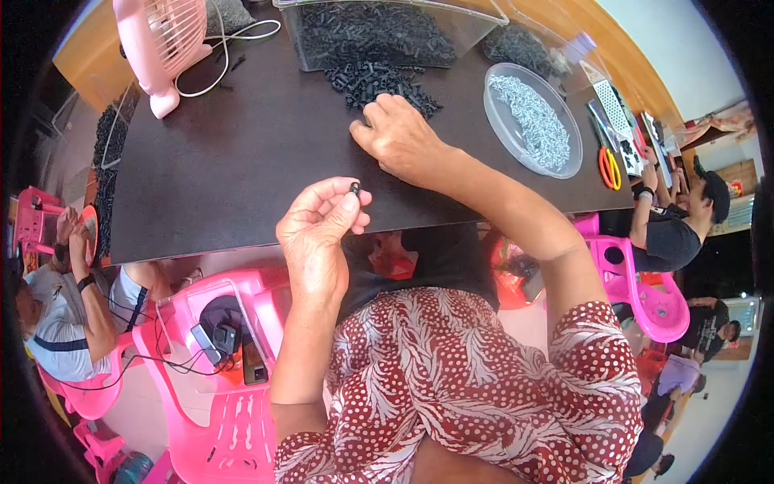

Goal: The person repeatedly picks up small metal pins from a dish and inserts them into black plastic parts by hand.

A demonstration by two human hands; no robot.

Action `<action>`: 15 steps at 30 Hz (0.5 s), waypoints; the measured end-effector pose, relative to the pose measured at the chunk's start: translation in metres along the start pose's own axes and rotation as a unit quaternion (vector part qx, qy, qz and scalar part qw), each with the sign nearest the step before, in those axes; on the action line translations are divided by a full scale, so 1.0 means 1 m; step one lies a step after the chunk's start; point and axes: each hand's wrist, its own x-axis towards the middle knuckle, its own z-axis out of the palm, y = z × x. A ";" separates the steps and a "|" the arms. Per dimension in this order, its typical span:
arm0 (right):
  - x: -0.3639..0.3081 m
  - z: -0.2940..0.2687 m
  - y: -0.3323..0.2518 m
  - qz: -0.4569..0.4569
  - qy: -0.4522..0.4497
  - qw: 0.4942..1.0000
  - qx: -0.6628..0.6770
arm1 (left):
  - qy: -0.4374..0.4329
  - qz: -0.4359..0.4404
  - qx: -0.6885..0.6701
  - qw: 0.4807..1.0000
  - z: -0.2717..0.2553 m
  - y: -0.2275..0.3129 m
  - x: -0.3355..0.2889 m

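Observation:
My left hand (316,226) is closed in a pinch near the front of the dark table (218,177). Between its thumb and fingers sits a small black plastic piece (355,187). My right hand (397,139) is at the near edge of a heap of similar black plastic pieces (372,84), its fingers curled down. The back of that hand hides its fingertips and anything in them. Just behind the heap stands a clear plastic bin (476,34) filled with more of the black pieces.
A round clear tray (493,123) of small silvery metal parts lies to the right. Orange-handled scissors (609,168) lie beyond it. A pink fan (153,48) with a white cable stands at the far left. People sit at both sides. Pink chairs (193,411) are close by.

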 end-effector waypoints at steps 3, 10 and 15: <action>-0.004 -0.006 -0.006 0.070 0.018 0.991 0.109 | 0.011 -0.009 -0.004 1.000 -0.001 -0.001 0.000; -0.011 -0.050 -0.020 0.312 0.046 0.734 0.602 | -0.001 -0.003 -0.002 1.000 0.006 -0.003 0.001; -0.016 -0.052 -0.038 0.353 0.087 0.633 0.683 | 0.001 0.013 0.003 1.000 0.012 -0.006 -0.002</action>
